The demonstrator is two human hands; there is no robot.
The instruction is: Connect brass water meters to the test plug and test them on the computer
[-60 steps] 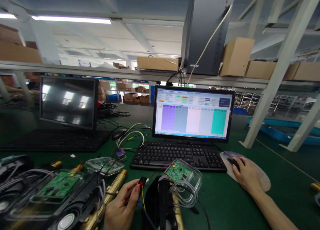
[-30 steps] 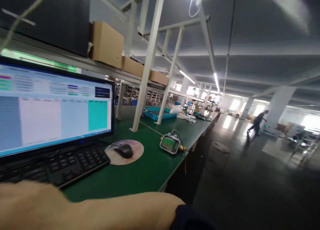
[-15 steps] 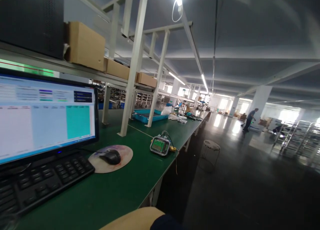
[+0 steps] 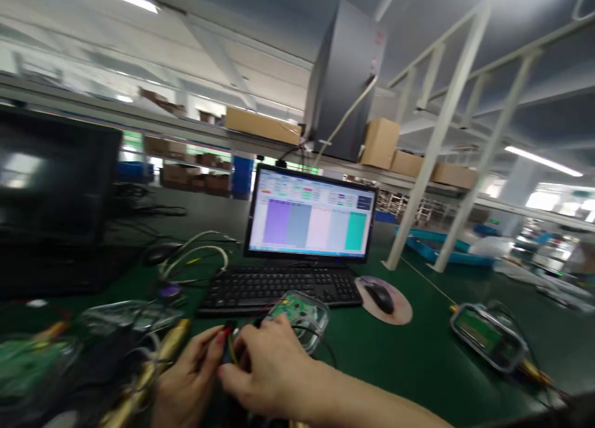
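Low in the middle, my left hand (image 4: 190,369) and my right hand (image 4: 269,369) meet, fingers bent and closed. Thin coloured wires (image 4: 231,347), red and yellow among them, run between the fingertips, where a small dark piece is blurred and partly covered. Just behind my right hand lies a green circuit board (image 4: 294,305) in a clear case, with a dark cable curving out of its right side. Left of my left hand, a yellow-gold bar (image 4: 174,341) lies slanted among cables.
Behind the hands stand a black keyboard (image 4: 279,285) and a lit monitor (image 4: 311,214). A mouse (image 4: 380,296) rests on a round pad (image 4: 402,307). Farther right sits another cased board (image 4: 488,335). More boards (image 4: 32,360) and a dark monitor (image 4: 51,180) occupy the left.
The view has swung left from the aisle to the monitor. Both hands now show at the wires; earlier only part of an arm and a dark sleeve appeared at the bottom.
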